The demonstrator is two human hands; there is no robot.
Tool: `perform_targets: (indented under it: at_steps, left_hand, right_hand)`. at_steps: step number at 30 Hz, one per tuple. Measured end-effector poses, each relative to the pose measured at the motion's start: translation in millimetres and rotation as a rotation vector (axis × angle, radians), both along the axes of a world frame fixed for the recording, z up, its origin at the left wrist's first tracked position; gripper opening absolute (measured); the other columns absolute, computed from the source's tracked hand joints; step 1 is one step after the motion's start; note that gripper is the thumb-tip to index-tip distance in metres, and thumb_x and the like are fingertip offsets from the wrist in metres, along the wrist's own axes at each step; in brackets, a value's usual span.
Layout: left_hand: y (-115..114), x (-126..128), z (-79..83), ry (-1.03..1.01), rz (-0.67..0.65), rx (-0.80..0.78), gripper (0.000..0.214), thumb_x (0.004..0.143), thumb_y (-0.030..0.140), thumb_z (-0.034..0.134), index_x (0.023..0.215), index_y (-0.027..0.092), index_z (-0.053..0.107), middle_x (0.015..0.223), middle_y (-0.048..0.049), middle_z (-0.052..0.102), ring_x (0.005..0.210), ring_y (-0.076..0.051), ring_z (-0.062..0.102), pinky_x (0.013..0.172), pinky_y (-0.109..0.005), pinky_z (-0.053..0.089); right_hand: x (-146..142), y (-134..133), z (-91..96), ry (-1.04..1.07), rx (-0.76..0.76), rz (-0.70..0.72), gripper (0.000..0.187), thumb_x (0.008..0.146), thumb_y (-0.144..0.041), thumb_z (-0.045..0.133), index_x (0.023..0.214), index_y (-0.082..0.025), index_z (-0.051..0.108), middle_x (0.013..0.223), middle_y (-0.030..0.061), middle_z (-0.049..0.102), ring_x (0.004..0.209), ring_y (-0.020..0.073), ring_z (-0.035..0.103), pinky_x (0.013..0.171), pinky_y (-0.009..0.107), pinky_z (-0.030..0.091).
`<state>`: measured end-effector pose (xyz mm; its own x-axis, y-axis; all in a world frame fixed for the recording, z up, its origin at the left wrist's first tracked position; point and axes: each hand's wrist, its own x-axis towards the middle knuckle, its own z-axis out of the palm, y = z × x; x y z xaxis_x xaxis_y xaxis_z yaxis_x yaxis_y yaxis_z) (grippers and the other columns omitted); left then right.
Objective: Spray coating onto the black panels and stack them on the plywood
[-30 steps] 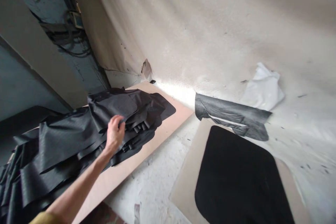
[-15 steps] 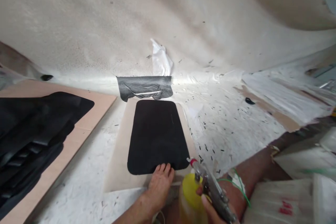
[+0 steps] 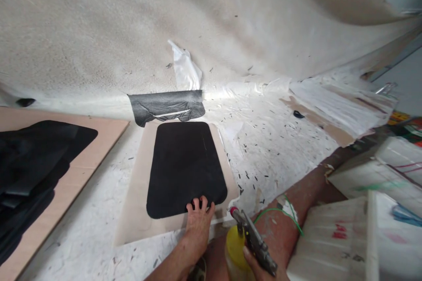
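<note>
A black sheet (image 3: pixel 186 167) with rounded corners lies flat on a beige board (image 3: pixel 132 224). At its near edge, my left hand (image 3: pixel 198 224) rests with spread, bent fingers, the tips touching the sheet. Low in the view, my right hand (image 3: pixel 255 263) is closed around a metal spray gun (image 3: pixel 253 237) with a red ring near its nozzle. The nozzle points toward the sheet's near right corner, apart from it. Under the gun hangs a cup with a yellow lid (image 3: pixel 234 242), its lower part cut off by the frame.
To the left, a pile of black sheets (image 3: pixel 39 153) covers part of a cardboard panel (image 3: pixel 108 138). A wrinkled dark grey piece (image 3: pixel 168 104) lies behind the board. White plastic boxes (image 3: pixel 332 237) stand at right. Small dark scraps litter the white surface, and a stained sheet (image 3: pixel 211 22) hangs behind.
My left fingers have spread and bent at the sheet's edge. The spray gun sits slightly lower and farther from the sheet's corner. The whole view has shifted to the right.
</note>
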<state>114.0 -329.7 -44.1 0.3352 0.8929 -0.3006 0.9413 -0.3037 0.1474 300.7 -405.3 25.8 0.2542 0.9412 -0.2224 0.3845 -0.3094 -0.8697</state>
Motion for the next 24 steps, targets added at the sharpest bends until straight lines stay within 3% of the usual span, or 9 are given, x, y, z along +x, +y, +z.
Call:
perform_targets:
  at_steps: [5,8,15,20,24]
  left_hand:
    - [-0.6,1.9,-3.8,0.036,0.043,0.030,0.051,0.090,0.017,0.045,0.135,0.039,0.050,0.137,-0.0140,0.047,0.116,-0.039,0.047,0.085,-0.054,0.040]
    - [-2.7,2.2,-7.1,0.050,0.029,0.069,0.049,0.090,0.022,0.048,0.135,0.041,0.050,0.138,-0.0125,0.047,0.115,-0.039,0.046,0.085,-0.053,0.039]
    - [-5.3,1.4,-14.3,0.048,0.020,0.105,0.051,0.088,0.024,0.053,0.136,0.040,0.049,0.136,-0.0129,0.048,0.114,-0.038,0.046,0.084,-0.053,0.039]
    - [-5.0,1.6,-14.4,0.027,0.017,0.096,0.053,0.085,0.024,0.056,0.136,0.039,0.049,0.138,-0.0135,0.046,0.116,-0.039,0.044,0.086,-0.055,0.038]
    - [-4.5,1.6,-11.6,0.025,0.030,0.088,0.048,0.090,0.024,0.050,0.135,0.039,0.050,0.138,-0.0129,0.047,0.117,-0.039,0.045,0.087,-0.055,0.038]
  right_hand:
    - [-8.9,0.3,-0.9,0.121,0.022,-0.068,0.029,0.069,-0.044,0.063,0.089,-0.027,0.076,0.085,0.0031,0.075,0.086,0.0308,0.071,0.079,0.038,0.055]
    - [-11.0,1.0,4.2,0.133,0.012,-0.099,0.034,0.064,-0.046,0.065,0.089,-0.026,0.076,0.090,0.0040,0.075,0.092,0.0327,0.069,0.084,0.038,0.054]
    - [-13.4,17.9,38.4,0.006,-0.062,-0.050,0.036,0.072,-0.047,0.058,0.088,-0.020,0.074,0.097,0.0077,0.075,0.099,0.0309,0.068,0.089,0.033,0.053]
    - [-6.4,34.8,44.3,-0.019,-0.034,0.055,0.035,0.076,-0.045,0.061,0.094,-0.018,0.074,0.100,0.0083,0.076,0.102,0.0299,0.067,0.096,0.037,0.050]
    - [-9.0,46.1,53.4,-0.013,-0.001,0.034,0.037,0.076,-0.044,0.060,0.096,-0.017,0.074,0.098,0.0095,0.076,0.098,0.0300,0.069,0.087,0.036,0.056]
